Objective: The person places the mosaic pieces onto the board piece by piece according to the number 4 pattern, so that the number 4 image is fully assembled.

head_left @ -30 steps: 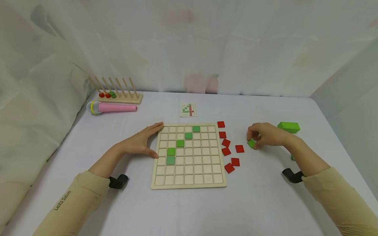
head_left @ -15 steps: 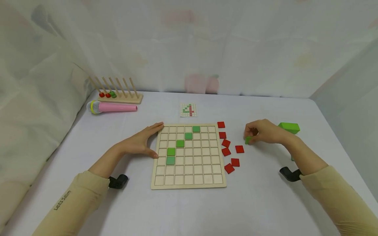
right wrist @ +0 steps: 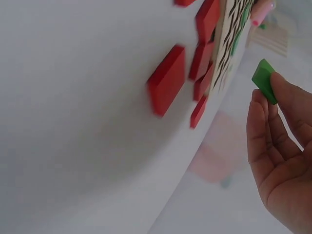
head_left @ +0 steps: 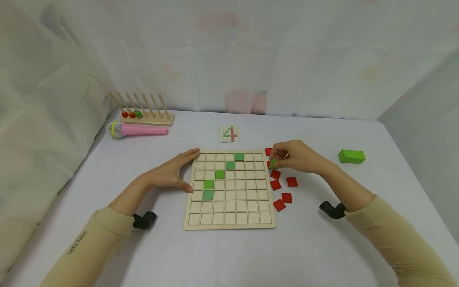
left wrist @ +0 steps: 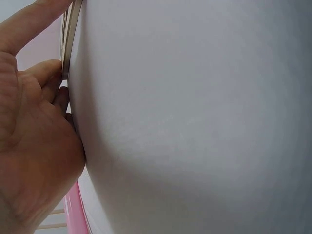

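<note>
A wooden grid board (head_left: 229, 218) lies flat, with several green tiles (head_left: 219, 174) in a slanting line of its squares. My left hand (head_left: 167, 172) rests at the board's left side, fingers and thumb stretched apart along the edge; the left wrist view shows the fingers beside the board's edge (left wrist: 72, 41). Between thumb and fingers, my right hand (head_left: 299, 156) pinches one green tile (right wrist: 263, 81), held above the table near the board's upper right edge. Several red tiles (head_left: 292, 181) lie right of the board, one partly hidden behind the held tile.
A small pattern card (head_left: 230, 134) lies beyond the board. At the back left are a pink toy microphone (head_left: 143, 129) and a wooden peg rack (head_left: 147, 118) with red and green beads. A green block (head_left: 352, 156) sits at the right.
My right hand has picked the green tile up from the table and carried it left, over the red tiles. A green piece by the right forearm is now out of sight. My left hand stays put.
</note>
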{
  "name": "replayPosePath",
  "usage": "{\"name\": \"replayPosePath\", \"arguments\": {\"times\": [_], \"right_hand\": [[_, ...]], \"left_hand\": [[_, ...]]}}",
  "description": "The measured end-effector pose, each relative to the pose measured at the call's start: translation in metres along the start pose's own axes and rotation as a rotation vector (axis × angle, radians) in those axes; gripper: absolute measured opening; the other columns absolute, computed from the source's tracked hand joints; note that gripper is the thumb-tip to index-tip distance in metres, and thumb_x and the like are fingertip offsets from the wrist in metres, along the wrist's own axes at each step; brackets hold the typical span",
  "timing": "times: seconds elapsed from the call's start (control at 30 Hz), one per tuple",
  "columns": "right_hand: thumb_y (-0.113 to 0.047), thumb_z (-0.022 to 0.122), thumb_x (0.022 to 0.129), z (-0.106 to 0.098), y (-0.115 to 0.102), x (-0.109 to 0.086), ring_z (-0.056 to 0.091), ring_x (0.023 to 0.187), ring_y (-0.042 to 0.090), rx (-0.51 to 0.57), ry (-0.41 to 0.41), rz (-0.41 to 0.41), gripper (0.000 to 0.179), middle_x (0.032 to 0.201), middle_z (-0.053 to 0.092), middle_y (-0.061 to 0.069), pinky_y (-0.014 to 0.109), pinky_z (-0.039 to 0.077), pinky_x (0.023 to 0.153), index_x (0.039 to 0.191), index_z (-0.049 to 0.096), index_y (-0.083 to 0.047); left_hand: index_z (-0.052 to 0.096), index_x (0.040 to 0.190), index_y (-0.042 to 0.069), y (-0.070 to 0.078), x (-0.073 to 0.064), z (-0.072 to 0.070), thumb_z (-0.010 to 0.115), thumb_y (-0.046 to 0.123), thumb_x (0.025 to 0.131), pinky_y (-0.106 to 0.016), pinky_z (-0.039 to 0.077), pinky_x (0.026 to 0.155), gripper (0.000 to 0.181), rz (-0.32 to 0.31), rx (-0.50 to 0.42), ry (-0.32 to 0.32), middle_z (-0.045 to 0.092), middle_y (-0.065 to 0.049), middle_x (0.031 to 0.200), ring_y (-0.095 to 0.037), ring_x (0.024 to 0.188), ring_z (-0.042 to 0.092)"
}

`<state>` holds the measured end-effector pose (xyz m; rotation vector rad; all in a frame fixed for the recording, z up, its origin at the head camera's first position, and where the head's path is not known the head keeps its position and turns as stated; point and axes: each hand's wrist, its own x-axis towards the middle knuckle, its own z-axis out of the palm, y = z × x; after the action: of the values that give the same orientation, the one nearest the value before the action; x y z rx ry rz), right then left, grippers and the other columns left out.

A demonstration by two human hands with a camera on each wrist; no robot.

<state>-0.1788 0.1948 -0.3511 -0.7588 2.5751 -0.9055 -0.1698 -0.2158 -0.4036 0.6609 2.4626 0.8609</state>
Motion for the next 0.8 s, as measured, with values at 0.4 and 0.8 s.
{"name": "replayPosePath", "arguments": {"times": [0.4, 0.8], "right_hand": [[-0.009, 0.068, 0.089, 0.024, -0.042, 0.020, 0.064, 0.083, 0.011, 0.064, -0.091, -0.092, 0.011, 0.088, 0.071, -0.002, 0.027, 0.057, 0.082, 0.097, 0.072, -0.016], [-0.007, 0.071, 0.087, 0.053, -0.070, 0.039, 0.065, 0.084, 0.006, 0.107, -0.142, -0.125, 0.014, 0.093, 0.074, -0.003, 0.022, 0.055, 0.080, 0.099, 0.074, -0.015]], "left_hand": [[0.016, 0.160, 0.011, 0.002, 0.000, -0.001, 0.090, 0.039, 0.067, -0.066, 0.009, 0.121, 0.122, 0.002, 0.006, -0.001, 0.008, -0.006, 0.169, -0.038, 0.156, 0.002], [0.016, 0.160, 0.012, -0.001, 0.001, 0.000, 0.090, 0.039, 0.065, -0.065, 0.011, 0.122, 0.123, 0.002, 0.003, 0.004, 0.008, -0.006, 0.169, -0.036, 0.157, 0.003]]}}
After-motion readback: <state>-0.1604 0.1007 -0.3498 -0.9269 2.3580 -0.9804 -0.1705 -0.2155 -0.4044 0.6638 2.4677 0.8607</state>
